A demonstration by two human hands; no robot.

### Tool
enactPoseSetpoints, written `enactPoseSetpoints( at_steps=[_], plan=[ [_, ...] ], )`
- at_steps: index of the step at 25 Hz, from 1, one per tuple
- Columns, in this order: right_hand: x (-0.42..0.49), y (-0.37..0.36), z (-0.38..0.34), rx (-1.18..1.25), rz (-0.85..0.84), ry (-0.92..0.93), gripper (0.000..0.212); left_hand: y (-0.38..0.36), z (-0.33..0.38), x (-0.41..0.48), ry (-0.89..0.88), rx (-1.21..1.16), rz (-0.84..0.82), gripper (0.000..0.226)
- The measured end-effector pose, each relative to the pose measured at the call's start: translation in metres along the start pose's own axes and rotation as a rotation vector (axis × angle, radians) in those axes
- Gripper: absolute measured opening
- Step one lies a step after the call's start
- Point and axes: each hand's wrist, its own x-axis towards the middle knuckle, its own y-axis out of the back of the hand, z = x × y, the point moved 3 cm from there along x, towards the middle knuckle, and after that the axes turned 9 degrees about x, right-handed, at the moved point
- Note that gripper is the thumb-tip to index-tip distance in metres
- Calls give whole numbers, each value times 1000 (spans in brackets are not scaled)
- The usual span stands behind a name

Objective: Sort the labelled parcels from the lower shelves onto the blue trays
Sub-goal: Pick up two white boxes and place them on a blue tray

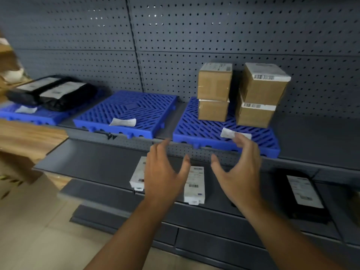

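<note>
Left hand (165, 175), right hand (240, 172) over white parcels (195, 189)

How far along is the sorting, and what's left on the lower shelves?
Done: four cardboard boxes on the right blue tray, two black bagged parcels on the left blue tray. In hand: nothing; left hand and right hand hover open over two white parcels on the lower shelf. Left: those two and a black parcel at right. Middle blue tray holds only a paper slip.

Matt slatted plastic blue trays (134, 106)
</note>
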Motion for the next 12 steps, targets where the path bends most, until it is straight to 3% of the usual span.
enactPoseSetpoints(
  at_steps=[3,7,12],
  plan=[
    [-35,-22,-1,-14,-83,19,61,4,-30,-15,0,63,-3,59],
    [-60,-59,10,-138,-209,-80,66,0,-81,-20,5,147,-21,59],
    [-69,-108,20,-284,-178,-205,71,-10,-154,3,2,198,-94,64]
  ],
)
